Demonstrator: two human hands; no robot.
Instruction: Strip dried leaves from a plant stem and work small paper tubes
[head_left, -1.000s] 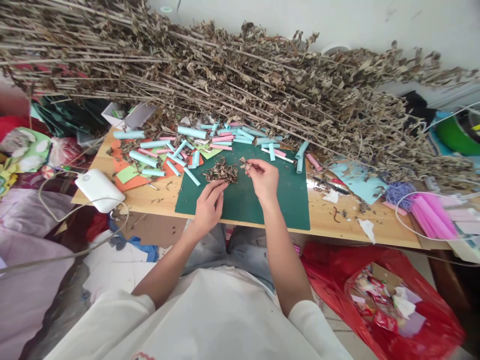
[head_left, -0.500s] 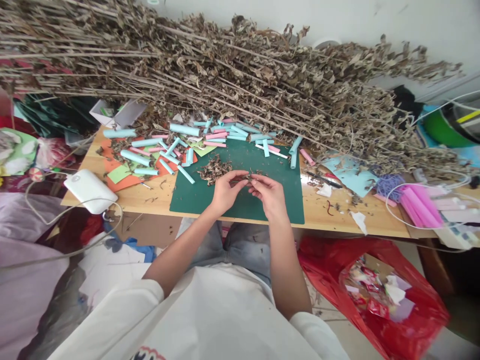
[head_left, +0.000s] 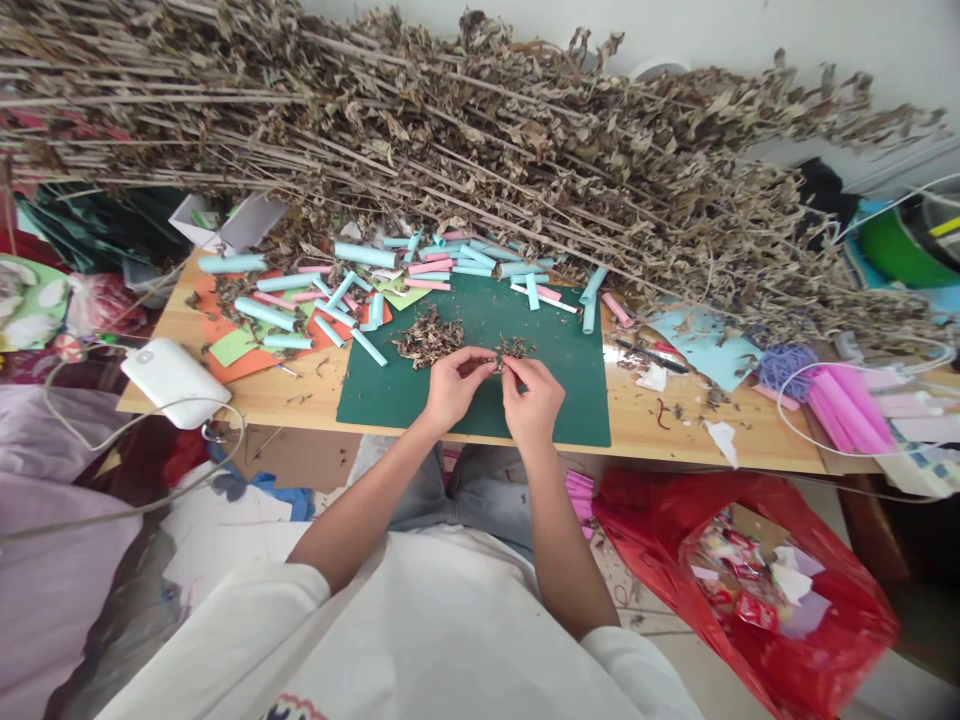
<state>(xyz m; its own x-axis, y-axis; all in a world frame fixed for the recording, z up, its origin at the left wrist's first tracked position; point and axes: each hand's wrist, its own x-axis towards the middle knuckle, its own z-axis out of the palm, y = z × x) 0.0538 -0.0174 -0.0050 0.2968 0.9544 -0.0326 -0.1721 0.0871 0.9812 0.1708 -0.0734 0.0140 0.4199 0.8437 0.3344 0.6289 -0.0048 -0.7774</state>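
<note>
My left hand and my right hand meet over a dark green cutting mat. Thumb and forefinger of each are pinched together on a small bit of dried leaf, mostly hidden by the fingertips. Just left of my left hand lies a pile of crumbled dried leaves. A smaller heap of dry leaf bits sits right behind my right fingertips. Blue paper tubes and pink paper tubes are scattered along the mat's back edge.
Long bundles of dried leafy stalks cover the table's back. A white power bank with a cable rests at left. Pink paper lies at right, and a red plastic bag of scraps stands below the table's edge.
My right hand has turned and its fingers have curled in more, drawing slightly towards me. The small leaf heap behind it shows more now. My left hand has barely moved.
</note>
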